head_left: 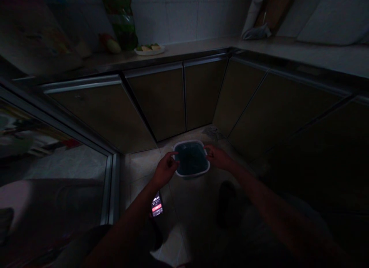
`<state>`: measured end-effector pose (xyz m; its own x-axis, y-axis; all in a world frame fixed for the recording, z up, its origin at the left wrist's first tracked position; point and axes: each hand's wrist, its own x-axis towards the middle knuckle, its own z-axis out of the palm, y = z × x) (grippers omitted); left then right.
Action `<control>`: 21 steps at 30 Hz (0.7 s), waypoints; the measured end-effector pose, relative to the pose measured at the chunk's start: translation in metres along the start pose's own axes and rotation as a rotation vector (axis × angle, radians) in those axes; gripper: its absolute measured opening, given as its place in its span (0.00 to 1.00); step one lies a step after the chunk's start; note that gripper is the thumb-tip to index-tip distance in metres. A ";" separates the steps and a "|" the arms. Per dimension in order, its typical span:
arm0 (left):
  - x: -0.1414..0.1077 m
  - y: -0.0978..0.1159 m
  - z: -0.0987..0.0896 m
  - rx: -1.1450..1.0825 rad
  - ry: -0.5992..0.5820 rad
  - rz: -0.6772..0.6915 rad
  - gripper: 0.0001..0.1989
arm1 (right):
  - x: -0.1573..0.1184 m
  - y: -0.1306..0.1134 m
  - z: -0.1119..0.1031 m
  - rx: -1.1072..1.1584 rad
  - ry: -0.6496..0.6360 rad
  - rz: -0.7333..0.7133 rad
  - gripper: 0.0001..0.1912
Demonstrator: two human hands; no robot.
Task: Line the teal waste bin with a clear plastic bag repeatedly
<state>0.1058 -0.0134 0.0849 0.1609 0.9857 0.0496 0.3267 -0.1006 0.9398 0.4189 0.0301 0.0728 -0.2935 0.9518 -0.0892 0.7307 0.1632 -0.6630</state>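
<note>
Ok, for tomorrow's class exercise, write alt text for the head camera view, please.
The left hand and right hand grip opposite sides of a white-rimmed square basin in a dim kitchen corner, facing dark lower cabinets. A lit phone lies on the tiled floor near the left hand.

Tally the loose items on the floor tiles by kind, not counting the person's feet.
white-rimmed tub: 1
phone: 1
crumpled cloth or bag: 1
Total: 3
</note>
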 end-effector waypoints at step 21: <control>0.077 0.003 -0.077 -0.168 0.050 0.065 0.68 | 0.023 0.023 -0.043 0.259 0.133 -0.027 0.59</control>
<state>0.0480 0.0729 0.1179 0.1292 0.9837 0.1249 0.1561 -0.1446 0.9771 0.4553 0.0667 0.0871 -0.2150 0.9764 0.0181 0.5369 0.1337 -0.8330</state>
